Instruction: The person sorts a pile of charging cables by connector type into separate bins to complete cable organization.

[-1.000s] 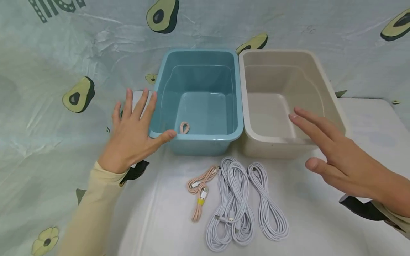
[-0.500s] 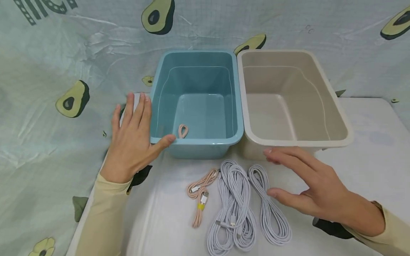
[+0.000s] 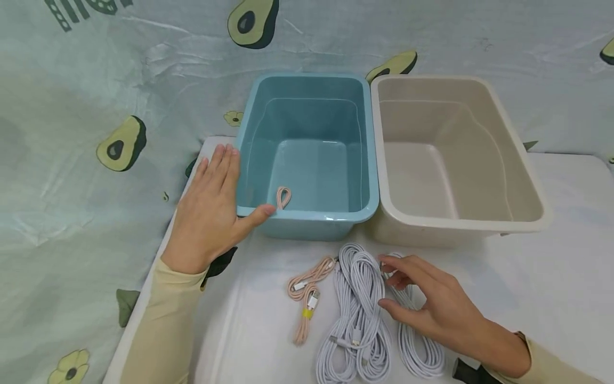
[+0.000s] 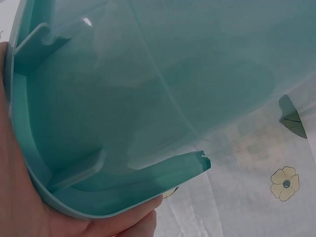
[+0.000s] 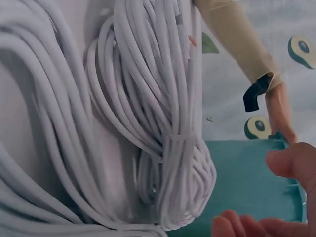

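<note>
My left hand (image 3: 206,213) lies along the near left corner of a blue bin (image 3: 316,216), fingers straight and thumb over the front rim. The left wrist view shows it against the bin's outer rim (image 4: 74,212). My right hand (image 3: 434,304) is over the right-hand bundle of white charging cable (image 3: 422,357) and partly hides it. Thumb and fingers are apart with nothing held between them. Left of that hand lies a larger pile of coiled white cables (image 3: 355,314), also seen close up as looped cable (image 5: 163,89) in the right wrist view.
Pink cables (image 3: 302,282), one with a yellow tie, lie left of the white ones. A pink cable loop (image 3: 283,197) shows inside the blue bin. A beige bin (image 3: 460,221) stands beside it on the right. Behind hangs an avocado-print sheet (image 3: 182,58).
My right hand has moved from above the beige bin down and left to the white cables. My left hand's fingers have drawn together against the blue bin's side.
</note>
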Tool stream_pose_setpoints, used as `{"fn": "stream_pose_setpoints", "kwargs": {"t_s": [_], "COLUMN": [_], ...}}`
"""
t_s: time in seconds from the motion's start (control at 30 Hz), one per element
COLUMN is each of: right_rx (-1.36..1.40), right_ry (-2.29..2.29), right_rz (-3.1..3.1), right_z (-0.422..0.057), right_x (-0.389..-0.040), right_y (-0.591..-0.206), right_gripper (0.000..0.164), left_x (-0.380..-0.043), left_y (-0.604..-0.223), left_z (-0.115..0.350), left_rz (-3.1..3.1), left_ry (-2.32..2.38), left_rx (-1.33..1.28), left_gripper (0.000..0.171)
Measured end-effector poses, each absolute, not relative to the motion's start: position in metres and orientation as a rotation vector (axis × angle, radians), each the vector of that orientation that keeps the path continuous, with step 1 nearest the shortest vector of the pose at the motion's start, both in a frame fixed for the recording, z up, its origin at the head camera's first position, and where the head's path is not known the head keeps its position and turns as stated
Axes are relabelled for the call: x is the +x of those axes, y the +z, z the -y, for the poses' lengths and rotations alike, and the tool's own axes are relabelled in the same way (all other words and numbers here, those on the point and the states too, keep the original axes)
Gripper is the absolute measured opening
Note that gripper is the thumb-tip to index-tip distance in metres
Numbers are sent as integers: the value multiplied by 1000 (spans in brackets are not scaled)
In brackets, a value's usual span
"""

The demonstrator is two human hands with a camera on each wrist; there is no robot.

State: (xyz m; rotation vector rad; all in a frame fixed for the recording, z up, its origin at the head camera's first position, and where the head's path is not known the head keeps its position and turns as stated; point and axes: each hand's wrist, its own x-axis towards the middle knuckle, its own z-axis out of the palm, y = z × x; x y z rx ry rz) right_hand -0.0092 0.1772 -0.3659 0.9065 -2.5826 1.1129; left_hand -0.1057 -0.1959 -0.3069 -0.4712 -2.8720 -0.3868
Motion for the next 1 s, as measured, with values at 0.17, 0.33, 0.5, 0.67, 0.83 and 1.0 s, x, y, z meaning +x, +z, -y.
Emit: {"fn": "stream_pose_setpoints", "kwargs": {"t_s": [0.17,0.33,0.5,0.67,0.83,1.0], "right_rx": [753,664,609,626,587,490], "right_ry": [1078,1114,1146,1256,1364,1313], "right_rz": [2740,2867,2941,2900,2895,2999], "right_z": [-181,-183,-181,-176,-169,-161], "right_x": [-4,-3,-3,-1,1,2], "right_y": [-378,-390,-397,-397,-396,-392], "right_gripper": [71,71,71,66,68,76], "left_x": [-105,-106,-107,-107,-107,-105], "left_y": [-310,-309,-308,-307,-307,-308], "left_z": [195,194,193,193,194,196], "left_rz": [2832,2809,2825,2817,2823,2832], "left_ry": [-391,-401,-392,-374,-368,-366], "left_rx": [-489,-496,-497,-501,-497,-486], "left_gripper": [125,126,127,127,126,126]}}
